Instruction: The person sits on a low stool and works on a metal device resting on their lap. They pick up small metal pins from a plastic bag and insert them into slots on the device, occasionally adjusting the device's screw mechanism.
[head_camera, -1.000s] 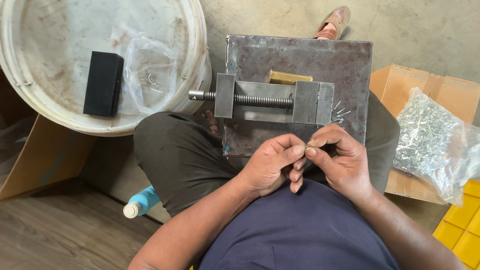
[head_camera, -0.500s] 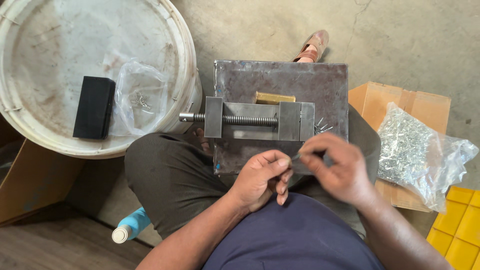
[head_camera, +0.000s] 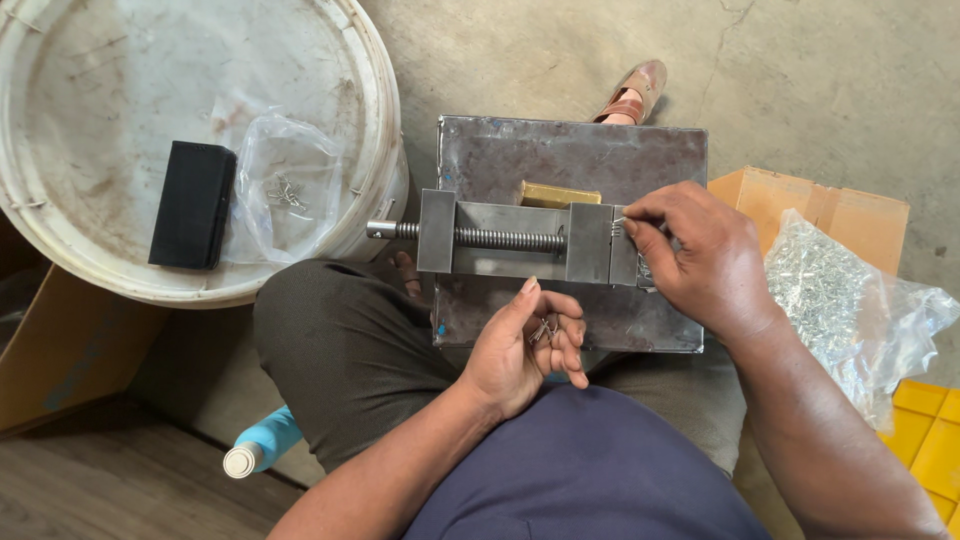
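While gripped, thin wire clips (head_camera: 545, 329)

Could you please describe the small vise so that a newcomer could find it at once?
Start at the grey steel plate on the person's lap. The vise lies across it, its threaded screw pointing left. Unlike the brass block behind it, it is grey steel.

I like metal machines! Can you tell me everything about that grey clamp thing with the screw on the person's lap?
The vise is dull grey steel and lies flat on a scuffed metal plate. It has two square blocks joined by a threaded screw, whose stub pokes out leftward. A brass-coloured block sits behind it. The right hand pinches something small at its right end; the left hand stays apart, cupping small metal pieces.
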